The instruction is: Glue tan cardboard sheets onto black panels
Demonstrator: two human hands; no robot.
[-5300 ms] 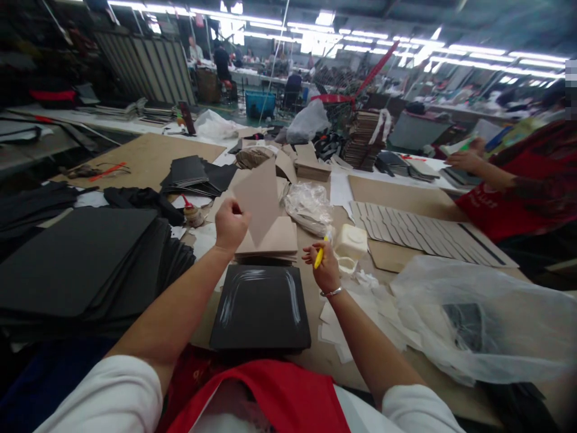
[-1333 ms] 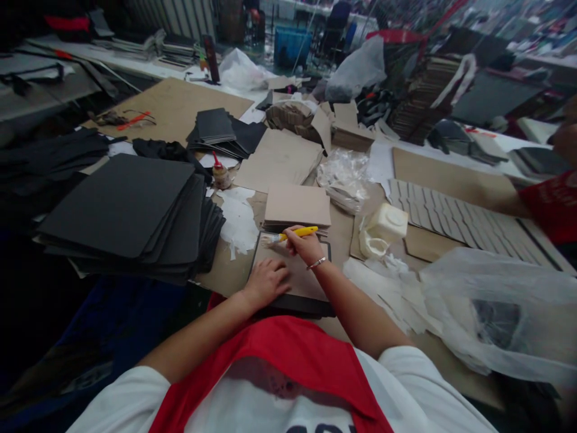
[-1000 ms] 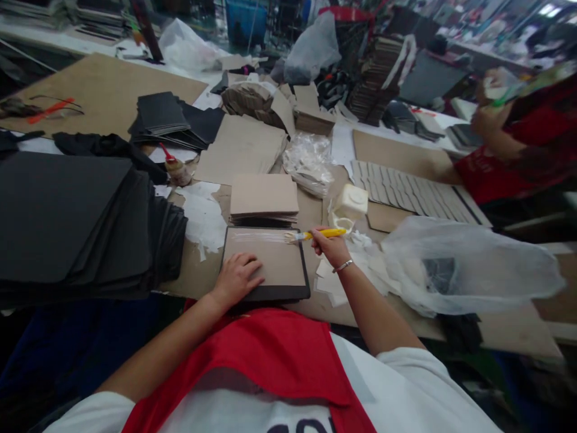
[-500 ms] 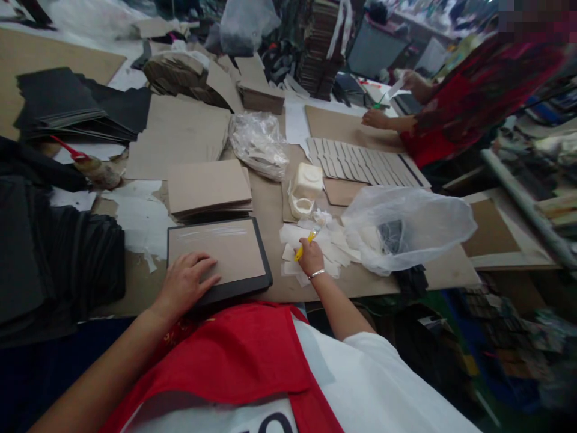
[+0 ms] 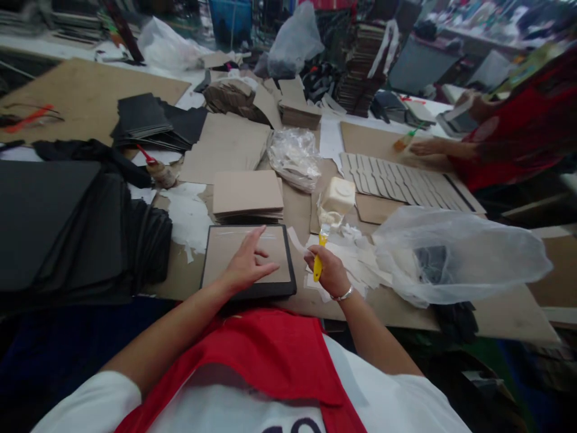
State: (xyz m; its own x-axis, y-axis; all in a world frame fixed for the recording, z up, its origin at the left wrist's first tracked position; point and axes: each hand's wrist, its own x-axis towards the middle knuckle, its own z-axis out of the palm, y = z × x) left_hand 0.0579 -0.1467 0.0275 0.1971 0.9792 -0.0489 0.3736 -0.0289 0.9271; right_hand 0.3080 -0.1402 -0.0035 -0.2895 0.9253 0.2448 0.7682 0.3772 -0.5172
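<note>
My left hand [image 5: 249, 262] is over a cardboard panel [image 5: 220, 255], its fingers spread and holding nothing. The panel lies on a slightly larger black sheet [image 5: 293, 276] at the table's front, with whitish streaks near its far edge. To the right, my right hand [image 5: 331, 270] is closed around a yellow-handled brush [image 5: 318, 258]. A pale paper strip [image 5: 296, 241] sticks out from that hand's fingertips towards the panel. The brush's bristle end is by a cream plastic container [image 5: 340, 195] cut open at its near side. Loose white paper pieces [image 5: 360, 264] lie beneath and beside the hand.
Behind the panel is a cardboard stack [image 5: 247, 195]. Black sheets [image 5: 45, 222] are piled on the left, near a red-tipped bottle [image 5: 160, 173]. A clear plastic bag [image 5: 487, 258] lies on the right. A co-worker in red [image 5: 509, 132] works across the table, beside slotted grey strips [image 5: 406, 183].
My left hand has lifted its fingers and reached farther across the panel. My right hand now has a paper strip along with the brush. The view has swung left.
</note>
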